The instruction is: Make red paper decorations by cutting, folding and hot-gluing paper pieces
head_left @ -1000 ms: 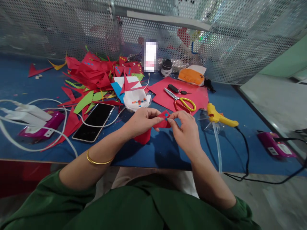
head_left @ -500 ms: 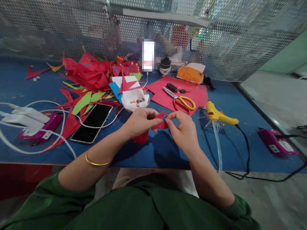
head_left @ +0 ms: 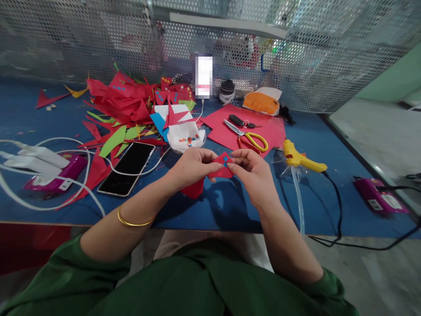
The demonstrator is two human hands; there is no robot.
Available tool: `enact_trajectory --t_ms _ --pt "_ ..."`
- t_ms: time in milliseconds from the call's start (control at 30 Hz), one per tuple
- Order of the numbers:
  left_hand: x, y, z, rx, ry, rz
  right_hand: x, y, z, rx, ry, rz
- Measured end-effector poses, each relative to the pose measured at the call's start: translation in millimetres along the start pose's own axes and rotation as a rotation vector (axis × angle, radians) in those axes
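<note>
Between my hands is a piece of red paper (head_left: 222, 171) with small blue squares on its upper part. My left hand (head_left: 194, 166) is closed on it, thumb on top and fingers beneath. From the other side, my right hand (head_left: 251, 173) pinches its right edge beside the blue squares, thumb and index finger together. Another part of red material (head_left: 193, 189) shows under my left hand; whether it belongs to the same piece is hidden. A round clear dish (head_left: 186, 139) holding white paper and small coloured bits lies just beyond my left hand.
Scissors (head_left: 246, 134) and a key (head_left: 245, 121) lie on red sheets (head_left: 213, 127). A yellow glue gun (head_left: 304, 161) with a cord is at right. Red paper cut-outs (head_left: 128, 98) pile up at left, near a dark phone (head_left: 128, 169) and white cables (head_left: 87, 171). Perforated metal (head_left: 98, 35) stands behind.
My right hand has shifted slightly, its fingers moving up along the red paper's right edge, so more of that edge shows. My left hand stays almost still.
</note>
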State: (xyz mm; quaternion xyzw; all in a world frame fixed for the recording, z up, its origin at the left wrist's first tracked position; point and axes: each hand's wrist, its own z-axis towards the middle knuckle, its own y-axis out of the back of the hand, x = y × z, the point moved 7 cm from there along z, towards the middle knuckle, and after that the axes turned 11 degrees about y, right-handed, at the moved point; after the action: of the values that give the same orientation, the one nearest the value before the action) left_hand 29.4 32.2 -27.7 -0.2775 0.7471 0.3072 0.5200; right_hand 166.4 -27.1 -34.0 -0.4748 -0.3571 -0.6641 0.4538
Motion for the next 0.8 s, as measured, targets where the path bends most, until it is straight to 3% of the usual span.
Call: enact_trajectory --t_ms 300,500,800 --pt "0.1 -0.9 -0.3 0.035 0.010 0.002 -4.6 0.9 -0.8 -0.032 -0.049 0.039" --pt "-0.5 3.2 0.1 -0.024 0.010 0.027 -2.6 -0.2 -0.8 -0.027 -0.070 0.048" --pt "0.8 1.6 0.0 -0.014 -0.016 0.080 -3.5 -4.1 -1.1 -0.012 -0.075 0.030"
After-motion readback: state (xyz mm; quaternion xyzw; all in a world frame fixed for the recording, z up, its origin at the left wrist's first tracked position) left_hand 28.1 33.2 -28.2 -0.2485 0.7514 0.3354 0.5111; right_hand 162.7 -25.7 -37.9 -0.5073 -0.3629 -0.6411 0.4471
